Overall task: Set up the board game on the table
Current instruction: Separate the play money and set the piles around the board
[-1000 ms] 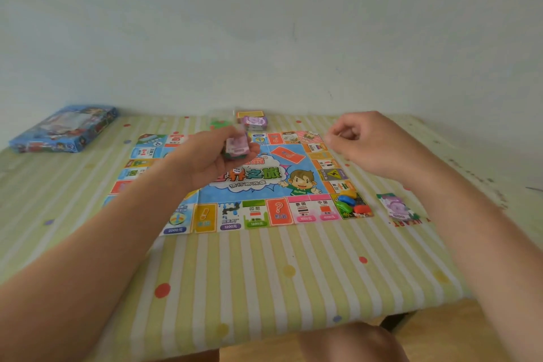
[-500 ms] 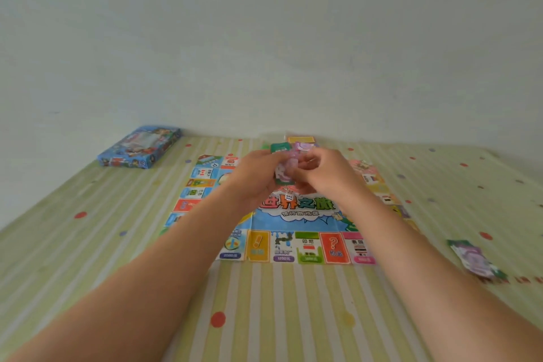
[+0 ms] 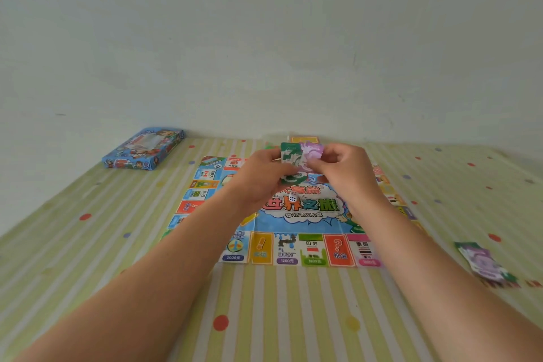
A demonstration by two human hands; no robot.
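The colourful game board [image 3: 296, 232] lies flat in the middle of the striped table. Above its centre my left hand [image 3: 261, 178] grips a small stack of play money [image 3: 289, 156], green notes showing. My right hand [image 3: 345, 169] pinches a purple note [image 3: 312, 153] at the right side of that stack. A white die [image 3: 292, 196] lies on the board just below my hands. The board's far right squares are hidden behind my right arm.
The blue game box [image 3: 144, 148] lies at the table's far left by the wall. A small pile of green and purple notes [image 3: 484, 264] sits on the table at right. An orange card stack [image 3: 304, 139] sits beyond the board.
My right hand came in from the right and met my left hand at the money stack; it now pinches a purple note. The camera view tilted up and shifted.
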